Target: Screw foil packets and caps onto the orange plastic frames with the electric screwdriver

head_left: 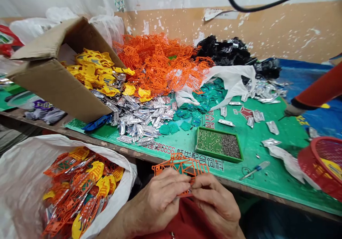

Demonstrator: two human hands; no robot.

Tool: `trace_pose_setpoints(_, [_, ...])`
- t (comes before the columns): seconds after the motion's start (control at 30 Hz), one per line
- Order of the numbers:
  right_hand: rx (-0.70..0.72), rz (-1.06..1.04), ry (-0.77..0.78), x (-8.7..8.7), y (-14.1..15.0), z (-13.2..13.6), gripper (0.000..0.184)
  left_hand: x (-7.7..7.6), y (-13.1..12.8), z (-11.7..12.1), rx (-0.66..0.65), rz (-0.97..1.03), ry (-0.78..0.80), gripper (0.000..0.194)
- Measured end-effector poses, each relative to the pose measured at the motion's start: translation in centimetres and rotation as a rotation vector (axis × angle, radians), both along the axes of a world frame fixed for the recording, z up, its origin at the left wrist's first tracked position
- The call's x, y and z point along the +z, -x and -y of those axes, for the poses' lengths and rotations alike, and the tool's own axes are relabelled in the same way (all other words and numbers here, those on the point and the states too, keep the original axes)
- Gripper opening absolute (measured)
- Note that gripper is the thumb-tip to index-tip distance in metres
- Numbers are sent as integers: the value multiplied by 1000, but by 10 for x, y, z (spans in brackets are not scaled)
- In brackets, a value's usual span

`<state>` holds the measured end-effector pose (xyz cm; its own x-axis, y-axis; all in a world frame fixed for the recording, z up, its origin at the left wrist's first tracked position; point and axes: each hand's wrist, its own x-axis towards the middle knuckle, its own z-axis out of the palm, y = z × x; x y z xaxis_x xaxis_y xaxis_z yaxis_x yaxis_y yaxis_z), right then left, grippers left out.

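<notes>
Both my hands meet low in the middle, just below the table's front edge. My left hand (160, 199) and my right hand (216, 203) are closed, pinching an orange plastic lattice frame (181, 164) between thumbs and fingers. Something small and silvery shows between the fingertips, too small to name. Just beyond the hands, a green tray (218, 144) of tiny grey screws sits on the green table mat (269, 182). A small blue-handled screwdriver (255, 169) lies to the tray's right.
A white bag (32, 182) of orange and yellow assembled pieces stands at my lower left. Behind are a tipped cardboard box (50, 78) of yellow parts, silver packets (139, 119), an orange frame pile (160, 60), teal parts (208, 96), black parts (229, 51). Red basket (320, 164) and another person's red sleeve (317, 91) at right.
</notes>
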<state>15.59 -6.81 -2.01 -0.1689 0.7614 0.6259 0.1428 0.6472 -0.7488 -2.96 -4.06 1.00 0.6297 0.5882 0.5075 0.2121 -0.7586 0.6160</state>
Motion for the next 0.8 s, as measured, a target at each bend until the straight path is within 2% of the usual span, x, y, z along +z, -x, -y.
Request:
trace_pose_setpoints(0.47, [-57, 6, -42, 4, 1, 1, 32, -1, -1, 1, 13, -21, -40, 40])
trace_pose_setpoints(0.8, [-21, 54, -13, 5, -4, -2, 26, 1, -5, 0, 1, 46, -20, 41])
